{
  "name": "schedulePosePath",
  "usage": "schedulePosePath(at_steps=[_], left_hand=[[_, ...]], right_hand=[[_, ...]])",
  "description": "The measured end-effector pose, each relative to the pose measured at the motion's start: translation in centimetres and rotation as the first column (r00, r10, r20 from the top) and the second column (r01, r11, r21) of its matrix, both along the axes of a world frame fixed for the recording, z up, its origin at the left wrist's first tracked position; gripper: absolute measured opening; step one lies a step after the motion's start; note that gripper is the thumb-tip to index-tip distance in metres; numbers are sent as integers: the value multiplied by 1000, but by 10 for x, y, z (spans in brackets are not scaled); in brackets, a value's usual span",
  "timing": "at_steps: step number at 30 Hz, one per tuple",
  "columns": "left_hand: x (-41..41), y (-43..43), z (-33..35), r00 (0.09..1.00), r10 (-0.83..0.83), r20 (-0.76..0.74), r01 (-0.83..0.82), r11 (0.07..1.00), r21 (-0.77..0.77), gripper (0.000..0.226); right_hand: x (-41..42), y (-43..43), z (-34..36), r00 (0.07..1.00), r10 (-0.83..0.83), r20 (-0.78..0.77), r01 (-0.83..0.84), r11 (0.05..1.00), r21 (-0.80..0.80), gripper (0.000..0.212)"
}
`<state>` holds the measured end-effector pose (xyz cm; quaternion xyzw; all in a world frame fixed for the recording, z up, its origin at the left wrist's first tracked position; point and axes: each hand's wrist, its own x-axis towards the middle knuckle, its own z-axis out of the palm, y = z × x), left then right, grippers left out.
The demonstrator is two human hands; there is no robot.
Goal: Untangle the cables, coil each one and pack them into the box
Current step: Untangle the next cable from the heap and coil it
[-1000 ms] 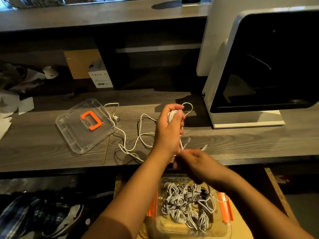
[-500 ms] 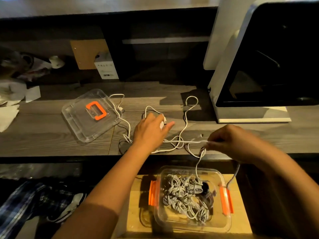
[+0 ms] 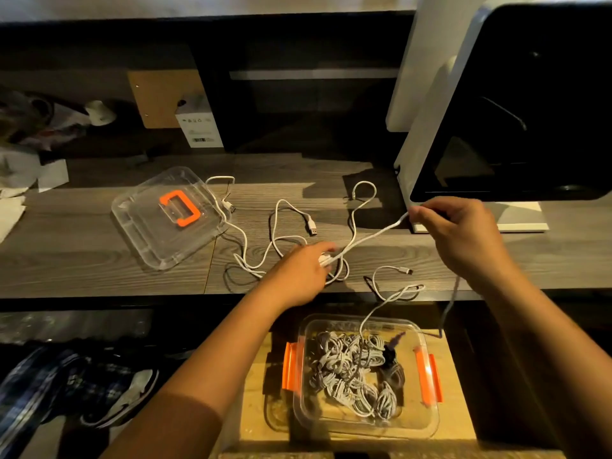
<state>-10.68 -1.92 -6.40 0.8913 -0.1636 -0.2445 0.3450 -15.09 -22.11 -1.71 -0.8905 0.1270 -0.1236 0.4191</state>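
Several white cables (image 3: 275,240) lie tangled on the wooden desk. My left hand (image 3: 303,273) rests on the desk and pinches a small bunch of white cable at its fingertips. My right hand (image 3: 463,233) is raised to the right and pinches one white cable (image 3: 374,235), which runs taut down to my left hand. A clear box (image 3: 427,422) with orange clips sits below the desk edge on a wooden stool, with several coiled cables (image 3: 354,372) in it. One loose cable end (image 3: 387,303) hangs from the desk into the box.
The clear lid (image 3: 145,233) with an orange handle lies on the desk at left. A large white and black machine (image 3: 496,111) stands at right, close to my right hand. A small white carton (image 3: 198,127) and crumpled papers (image 3: 20,167) sit at the back left.
My left hand has come down from holding a coil in the air onto the desk. My right hand has moved right and up, pulling one cable taut.
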Motion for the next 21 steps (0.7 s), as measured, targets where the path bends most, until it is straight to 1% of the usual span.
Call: schedulePosePath(at_steps=[1,2,3,4,6,8,10,11,12,13,14,15,16,17,18,19,21], left_hand=[[-2,-2,2,982,60,-180,-101,969,-226,40],[-5,-3,6,937,72,-342,-220,881,-419,40],[-9,-5,10,888,48,-457,-325,768,-552,39],[-11,-7,14,859,11,-511,-387,668,-635,37],[-12,-12,22,859,-33,-511,-423,518,-744,32],[-11,-21,30,856,-15,-516,-478,356,-803,29],[-5,-33,38,813,67,-578,-579,198,-791,21],[-3,-38,42,806,175,-565,-591,188,-784,18],[1,-41,44,820,335,-463,-554,264,-790,15],[6,-43,42,835,496,-238,-472,422,-774,11],[12,-41,38,814,575,77,-377,626,-683,6],[17,-37,33,765,517,385,-301,815,-496,7],[23,-32,27,717,369,591,-251,928,-275,14],[27,-25,20,695,212,687,-221,972,-76,20],[31,-19,16,701,105,705,-217,974,70,25],[34,-14,13,723,66,687,-228,962,147,28],[34,-11,9,768,19,641,-214,950,228,38]], right_hand=[[1,-1,-5,999,-36,2,36,999,27,19],[2,-1,-11,998,-60,-20,61,996,61,20],[2,0,-18,996,-66,-59,73,991,114,22],[1,3,-25,993,-53,-105,71,981,181,25],[-2,15,-38,984,17,-177,39,950,309,29],[-8,32,-47,971,99,-217,-12,930,368,37],[-15,50,-50,937,229,-264,-93,891,444,42],[-20,59,-51,906,315,-282,-149,863,484,42],[-24,67,-51,871,390,-298,-215,849,483,40],[-27,72,-51,838,448,-310,-304,857,416,38],[-29,73,-49,805,491,-333,-385,859,338,33],[-29,71,-44,780,515,-355,-433,854,288,28],[-28,65,-36,755,532,-383,-449,846,289,23],[-27,57,-27,732,541,-415,-463,841,281,20],[-24,49,-16,717,535,-448,-484,844,233,16],[-21,39,-7,715,506,-483,-509,850,137,13],[-13,23,7,751,400,-526,-522,847,-102,11]])
